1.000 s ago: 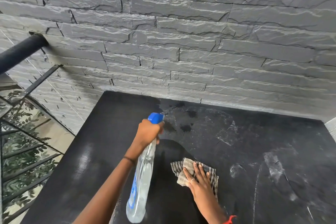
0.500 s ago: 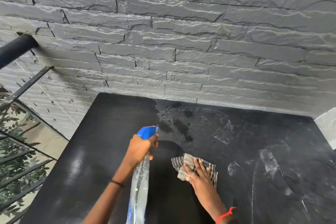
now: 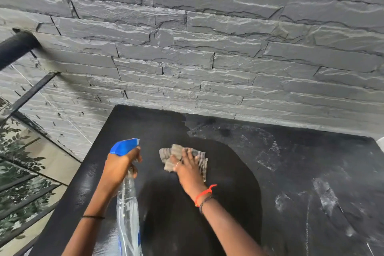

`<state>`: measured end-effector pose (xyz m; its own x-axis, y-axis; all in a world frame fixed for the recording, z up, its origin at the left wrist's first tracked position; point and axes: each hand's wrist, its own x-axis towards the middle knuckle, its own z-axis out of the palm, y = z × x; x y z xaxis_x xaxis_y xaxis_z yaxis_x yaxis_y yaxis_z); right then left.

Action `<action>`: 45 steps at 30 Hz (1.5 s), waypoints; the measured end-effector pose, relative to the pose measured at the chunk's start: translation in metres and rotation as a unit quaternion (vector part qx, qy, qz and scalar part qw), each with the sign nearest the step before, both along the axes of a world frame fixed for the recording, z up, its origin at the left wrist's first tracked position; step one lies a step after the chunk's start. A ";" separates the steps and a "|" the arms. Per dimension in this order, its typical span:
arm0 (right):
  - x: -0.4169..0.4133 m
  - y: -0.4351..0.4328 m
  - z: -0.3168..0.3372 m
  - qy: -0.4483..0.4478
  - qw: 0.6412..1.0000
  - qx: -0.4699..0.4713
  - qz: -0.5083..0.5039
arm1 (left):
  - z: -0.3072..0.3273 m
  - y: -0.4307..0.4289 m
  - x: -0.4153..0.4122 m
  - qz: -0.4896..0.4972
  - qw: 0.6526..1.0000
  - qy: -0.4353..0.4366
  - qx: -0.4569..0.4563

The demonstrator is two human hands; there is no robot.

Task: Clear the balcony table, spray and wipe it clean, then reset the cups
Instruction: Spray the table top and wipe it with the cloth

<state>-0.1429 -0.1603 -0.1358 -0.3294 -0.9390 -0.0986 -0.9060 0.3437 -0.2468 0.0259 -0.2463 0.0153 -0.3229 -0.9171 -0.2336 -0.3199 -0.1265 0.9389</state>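
The right hand [image 3: 190,169] lies flat with fingers spread, pressing the striped cloth [image 3: 175,150] onto the black table [image 3: 301,183] near its middle. At its nine o'clock the left hand [image 3: 119,167] is wrapped round the neck of the spray bottle [image 3: 127,212], with the nozzle [image 3: 124,146] aimed toward twelve. To wipe well, keep even palm weight and make overlapping passes toward the chalky smears [image 3: 268,153] at two to four o'clock, holding the bottle clear.

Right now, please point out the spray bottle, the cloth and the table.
spray bottle [image 3: 127,208], head view, on its clear body.
cloth [image 3: 168,153], head view, on its uncovered left part.
table [image 3: 307,164], head view, on a bare dusty patch.
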 end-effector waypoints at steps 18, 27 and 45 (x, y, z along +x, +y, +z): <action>-0.171 0.052 0.003 0.004 0.992 -0.030 -0.119 | 0.000 -0.036 -0.028 -0.020 0.999 0.028 0.005; -0.102 -0.067 0.001 0.005 1.000 -0.025 -0.013 | -0.001 -0.044 -0.041 -0.026 1.000 0.012 0.011; -0.173 -0.003 0.010 -0.076 0.978 -0.093 -0.168 | -0.003 -0.061 -0.055 -0.047 0.999 0.026 0.005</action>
<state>-0.3161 -0.1634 -0.1254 -0.6174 -0.7866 -0.0086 -0.6972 0.5522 -0.4572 -0.0292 -0.3068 0.0127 -0.4191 -0.8801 -0.2231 -0.2812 -0.1078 0.9536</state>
